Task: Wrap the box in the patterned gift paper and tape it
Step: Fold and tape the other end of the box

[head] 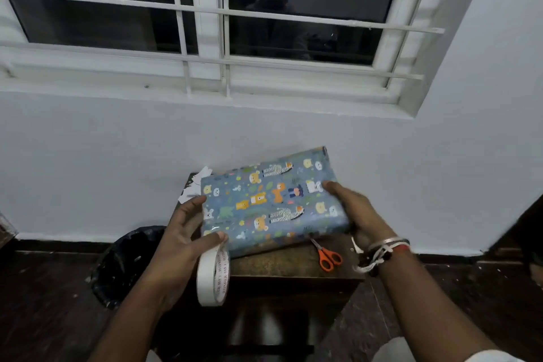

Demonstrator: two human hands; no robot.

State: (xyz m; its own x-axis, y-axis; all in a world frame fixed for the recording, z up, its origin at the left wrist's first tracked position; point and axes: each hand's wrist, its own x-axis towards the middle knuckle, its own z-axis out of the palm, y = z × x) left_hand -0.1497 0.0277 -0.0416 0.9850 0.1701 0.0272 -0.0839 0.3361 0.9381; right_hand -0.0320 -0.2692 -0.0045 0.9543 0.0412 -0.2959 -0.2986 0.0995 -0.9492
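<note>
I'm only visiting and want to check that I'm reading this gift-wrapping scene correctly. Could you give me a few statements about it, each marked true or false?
1. The box is already covered in patterned paper. True.
2. The scissors are in the right hand. False: they lie on the table near the box, and the right hand holds the box's end.
3. A roll of tape hangs below the left hand. True.
4. The scissors have blue handles. False: the handles are orange.
</note>
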